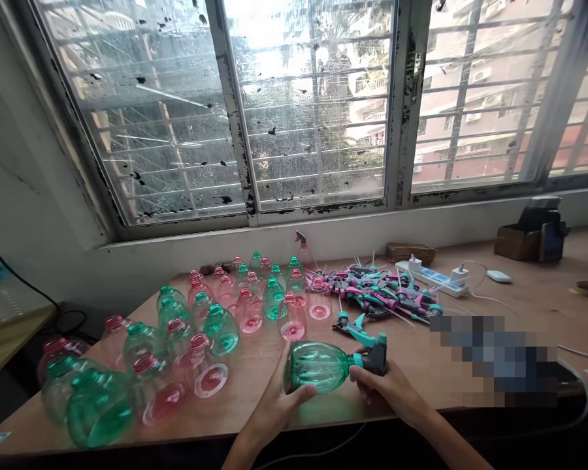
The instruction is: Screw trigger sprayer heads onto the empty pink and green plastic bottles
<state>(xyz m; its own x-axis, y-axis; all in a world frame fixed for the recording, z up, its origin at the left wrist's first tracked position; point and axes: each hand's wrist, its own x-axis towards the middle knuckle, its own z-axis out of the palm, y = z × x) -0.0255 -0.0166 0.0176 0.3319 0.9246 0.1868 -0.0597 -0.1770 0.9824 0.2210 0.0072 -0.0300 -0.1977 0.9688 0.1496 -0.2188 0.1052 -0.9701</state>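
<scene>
I hold a green see-through plastic bottle [318, 367] on its side above the near edge of the wooden table [529, 307]. My left hand [274, 405] is wrapped round the bottle's base end. My right hand [389, 385] is closed on the bottle's neck, where a teal and grey spray trigger head [372, 349] sits. Both hands grip the same bottle.
Several green and pink empty bottles [210, 326] stand and lie over the table's left half. A heap of pink and teal trigger heads [377, 290] lies behind the held bottle. A white power strip [434, 274], a mouse [498, 276] and a cardboard box [519, 241] sit at the right. Windows stand behind.
</scene>
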